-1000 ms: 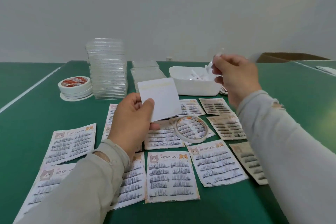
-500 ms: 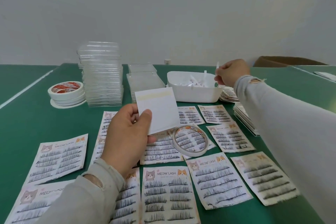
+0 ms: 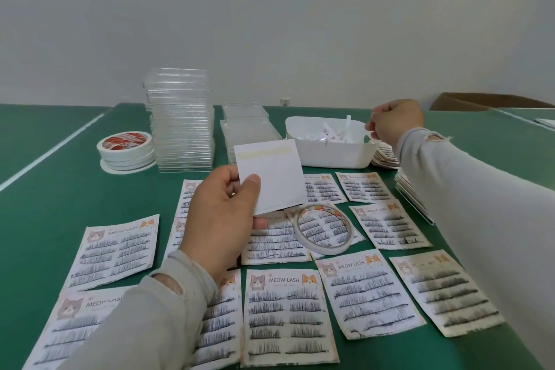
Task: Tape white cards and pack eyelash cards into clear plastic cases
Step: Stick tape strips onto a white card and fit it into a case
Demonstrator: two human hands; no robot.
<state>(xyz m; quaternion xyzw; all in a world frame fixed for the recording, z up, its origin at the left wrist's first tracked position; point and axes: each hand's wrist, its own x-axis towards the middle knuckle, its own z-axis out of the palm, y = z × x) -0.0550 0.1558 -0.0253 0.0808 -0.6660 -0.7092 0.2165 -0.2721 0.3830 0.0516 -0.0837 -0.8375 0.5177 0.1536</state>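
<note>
The left hand (image 3: 222, 219) is raised over the middle of the green desk (image 3: 45, 204) and grips a white card (image 3: 270, 174) by its lower left corner, thumb on the front and fingers behind. The card is held upright and slightly tilted, with a pale yellowish strip of tape across its top edge. The right hand (image 3: 396, 123) reaches to the far right, over the right rim of a white tray (image 3: 330, 156) filled with curled white paper strips (image 3: 333, 135). Its fingers are curled with the fingertips together; whether they pinch anything cannot be told.

Eyelash cards (image 3: 285, 312) printed "MEOW LASH" lie flat in rows across the near and middle desk, most of them side by side, some overlapping. A thin roll of tape (image 3: 322, 230) lies flat on top of the cards in the middle, just below the white card. At the far left stands a stack of tape rolls (image 3: 126, 149) with a red and white label. Just to its right is a tall stack of clear plastic cases (image 3: 180, 129), and a lower stack of cases (image 3: 249, 132) sits between it and the tray. More stacked cards (image 3: 413, 195) lie at the right, partly hidden by the right sleeve (image 3: 480, 219). A brown cardboard box (image 3: 486, 100) shows at the far right edge.
</note>
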